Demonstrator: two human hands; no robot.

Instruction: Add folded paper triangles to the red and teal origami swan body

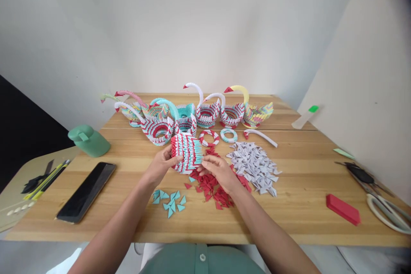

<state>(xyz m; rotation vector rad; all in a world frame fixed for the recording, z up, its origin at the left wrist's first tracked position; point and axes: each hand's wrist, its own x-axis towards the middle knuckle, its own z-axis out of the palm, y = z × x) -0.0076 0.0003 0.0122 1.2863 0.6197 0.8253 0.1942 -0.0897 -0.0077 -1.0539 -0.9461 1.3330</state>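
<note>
Half-built modular origami piece point(186, 152), striped red, white and turquoise, held just above the table point(289, 209) at its centre. The left hand point(160, 167) grasps the piece from its left edge, thumb on the near face; this grip is closed on the paper. The right hand point(218, 171) meets the piece at its lower right corner, fingertips pinched against the turquoise edge, so both grips hold the same piece.

Directly beneath the right grip lies a heap of red folded triangles point(213, 186). Just left of it, nearer the person, sit scattered turquoise triangles point(170, 200). To the right of the grip spreads a larger heap of white triangles point(255, 165).

Beyond the grip lie two small paper rings point(209, 138), one red and white, one turquoise and white, and a curved white swan neck point(260, 135). Farther back stands a row of finished origami swans point(205, 111).

Well left of the grip: a black smartphone point(86, 192) and a green tape dispenser point(88, 140). Well right: a red block point(343, 209) and scissors point(383, 209).
</note>
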